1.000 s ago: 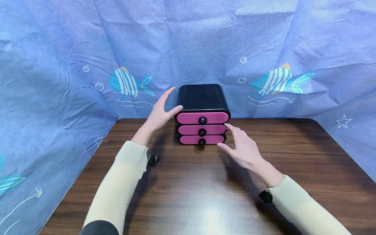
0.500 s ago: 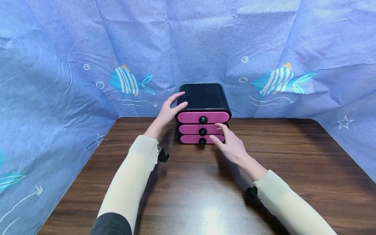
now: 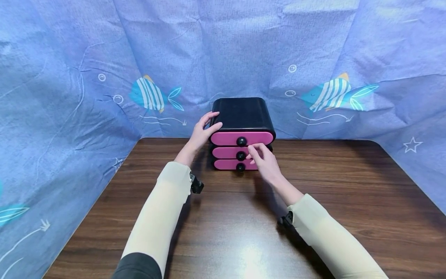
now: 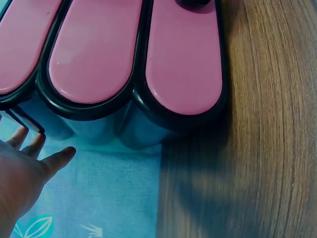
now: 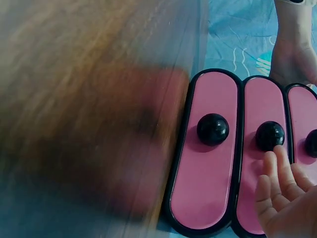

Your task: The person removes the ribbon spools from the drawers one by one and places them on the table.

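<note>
A black drawer unit (image 3: 240,114) is standing at the table's (image 3: 223,217) twelve o'clock. The left hand (image 3: 201,135), spread wide, is resting against its nine o'clock edge; the right hand (image 3: 266,162), loosely bent, is hovering around the middle knob's (image 3: 241,155) three o'clock.

no readable words, numbers or brands, drawer unit (image 3: 244,112), tabletop (image 3: 348,174), patterned cloth (image 3: 240,46) alike

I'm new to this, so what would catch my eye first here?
Probably the pink-fronted drawer unit at the back of the wooden table. The left hand is at its upper left edge, the right hand beside its middle knob. Behind hangs blue cloth printed with striped fish.
</note>
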{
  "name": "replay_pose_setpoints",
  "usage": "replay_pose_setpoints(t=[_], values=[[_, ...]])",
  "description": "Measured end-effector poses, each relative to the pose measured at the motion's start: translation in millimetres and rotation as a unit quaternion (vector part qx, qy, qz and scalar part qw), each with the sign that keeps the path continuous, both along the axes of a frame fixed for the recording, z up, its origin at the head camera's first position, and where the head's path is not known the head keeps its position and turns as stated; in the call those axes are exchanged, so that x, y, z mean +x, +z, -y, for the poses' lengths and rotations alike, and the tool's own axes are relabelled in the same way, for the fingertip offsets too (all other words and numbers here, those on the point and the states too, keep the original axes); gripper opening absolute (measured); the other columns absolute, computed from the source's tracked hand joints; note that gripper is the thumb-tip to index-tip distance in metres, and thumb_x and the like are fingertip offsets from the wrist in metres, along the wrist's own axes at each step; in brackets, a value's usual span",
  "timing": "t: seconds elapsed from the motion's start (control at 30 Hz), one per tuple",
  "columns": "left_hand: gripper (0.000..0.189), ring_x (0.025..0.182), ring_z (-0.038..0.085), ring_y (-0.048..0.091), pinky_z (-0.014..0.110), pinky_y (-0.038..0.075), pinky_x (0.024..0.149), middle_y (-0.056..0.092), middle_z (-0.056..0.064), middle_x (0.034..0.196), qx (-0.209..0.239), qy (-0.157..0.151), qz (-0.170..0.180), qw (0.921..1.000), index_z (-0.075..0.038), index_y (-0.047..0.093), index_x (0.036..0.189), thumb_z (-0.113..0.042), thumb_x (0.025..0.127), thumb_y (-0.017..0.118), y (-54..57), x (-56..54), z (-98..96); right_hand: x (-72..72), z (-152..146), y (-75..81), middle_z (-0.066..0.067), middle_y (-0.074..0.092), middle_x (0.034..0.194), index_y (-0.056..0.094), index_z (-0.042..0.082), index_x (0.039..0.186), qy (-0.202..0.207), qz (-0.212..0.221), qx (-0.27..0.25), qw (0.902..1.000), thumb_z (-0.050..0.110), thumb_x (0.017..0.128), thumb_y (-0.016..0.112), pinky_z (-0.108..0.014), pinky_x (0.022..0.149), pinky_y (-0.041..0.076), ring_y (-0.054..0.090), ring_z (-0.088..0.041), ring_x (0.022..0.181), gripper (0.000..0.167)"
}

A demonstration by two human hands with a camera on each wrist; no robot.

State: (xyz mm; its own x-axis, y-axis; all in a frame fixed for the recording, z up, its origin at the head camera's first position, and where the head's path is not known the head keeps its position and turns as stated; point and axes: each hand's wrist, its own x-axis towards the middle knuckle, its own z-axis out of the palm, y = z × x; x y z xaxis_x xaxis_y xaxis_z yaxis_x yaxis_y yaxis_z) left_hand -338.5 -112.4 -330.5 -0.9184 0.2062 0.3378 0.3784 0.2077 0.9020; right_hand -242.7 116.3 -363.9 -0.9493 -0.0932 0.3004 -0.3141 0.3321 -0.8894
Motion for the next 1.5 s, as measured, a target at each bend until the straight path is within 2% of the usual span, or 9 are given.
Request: replay_pose_setpoints(t=[0.23,0.4,0.6,0.8,0.97,1.27,1.5], values=[[0.049,0.141,0.025,0.028,0.043,0.021,0.113,0.026,0.010,0.157,0.018,0.016,0.004,0.9997,-0.012,0.052,0.141,-0.024,0.094,0.062,-3.8,-1.9,-3.8,-11.7,12.6,-2.3,-0.019,0.067,0.079,0.063,-0.003,0.106,-0.016,-0.011,-0.028,0.9994,0.032,0.102,0.050,-0.023,0.063,0.043,0.060,-0.037,0.070,0.037],[0.049,0.141,0.023,0.027,0.039,0.021,0.113,0.026,0.008,0.157,0.026,0.016,0.002,0.9995,-0.011,0.051,0.141,-0.023,0.095,0.060,-5.5,-1.0,-5.8,-16.8,22.7,-3.2,-0.011,0.065,0.070,0.065,-0.002,0.097,-0.038,0.001,-0.069,0.9969,0.037,0.100,0.052,-0.022,0.057,0.041,0.059,-0.037,0.065,0.042],[0.049,0.143,0.024,0.024,0.037,0.019,0.114,0.025,0.008,0.158,0.037,0.014,0.005,0.9992,-0.010,0.049,0.143,-0.023,0.096,0.059,-7.7,-1.8,-7.4,-23.2,28.7,-4.6,-0.005,0.063,0.059,0.069,-0.005,0.085,-0.064,0.022,-0.117,0.9909,0.042,0.097,0.058,-0.021,0.049,0.038,0.057,-0.028,0.055,0.050],[0.048,0.143,0.023,0.024,0.036,0.020,0.114,0.025,0.010,0.157,0.039,0.017,0.002,0.9991,-0.009,0.049,0.142,-0.020,0.096,0.059,-8.8,-2.4,-7.9,-25.6,33.5,-5.9,-0.007,0.062,0.056,0.071,-0.006,0.085,-0.073,0.028,-0.148,0.9859,0.043,0.095,0.060,-0.021,0.048,0.041,0.053,-0.020,0.048,0.052],[0.048,0.142,0.023,0.025,0.036,0.020,0.113,0.026,0.009,0.157,0.038,0.018,0.000,0.9991,-0.009,0.049,0.142,-0.020,0.096,0.059,-9.1,-2.4,-6.7,-25.9,37.0,-7.4,-0.004,0.061,0.054,0.071,-0.005,0.084,-0.082,0.031,-0.161,0.9830,0.045,0.094,0.061,-0.020,0.045,0.040,0.051,-0.015,0.045,0.052],[0.049,0.143,0.023,0.023,0.038,0.019,0.114,0.025,0.008,0.158,0.040,0.013,0.008,0.9991,-0.010,0.049,0.143,-0.022,0.096,0.058,-9.3,-3.1,-5.6,-23.4,38.7,-10.9,-0.004,0.061,0.056,0.073,-0.001,0.083,-0.094,0.022,-0.161,0.9823,0.052,0.091,0.061,-0.020,0.041,0.036,0.050,-0.016,0.045,0.055],[0.049,0.142,0.024,0.026,0.039,0.020,0.113,0.026,0.010,0.157,0.034,0.017,0.005,0.9993,-0.010,0.050,0.142,-0.021,0.095,0.059,-6.6,-0.4,-6.6,-18.2,36.5,-12.6,-0.006,0.061,0.056,0.074,-0.006,0.087,-0.080,0.025,-0.167,0.9824,0.043,0.095,0.061,-0.020,0.042,0.040,0.048,-0.012,0.044,0.051]])
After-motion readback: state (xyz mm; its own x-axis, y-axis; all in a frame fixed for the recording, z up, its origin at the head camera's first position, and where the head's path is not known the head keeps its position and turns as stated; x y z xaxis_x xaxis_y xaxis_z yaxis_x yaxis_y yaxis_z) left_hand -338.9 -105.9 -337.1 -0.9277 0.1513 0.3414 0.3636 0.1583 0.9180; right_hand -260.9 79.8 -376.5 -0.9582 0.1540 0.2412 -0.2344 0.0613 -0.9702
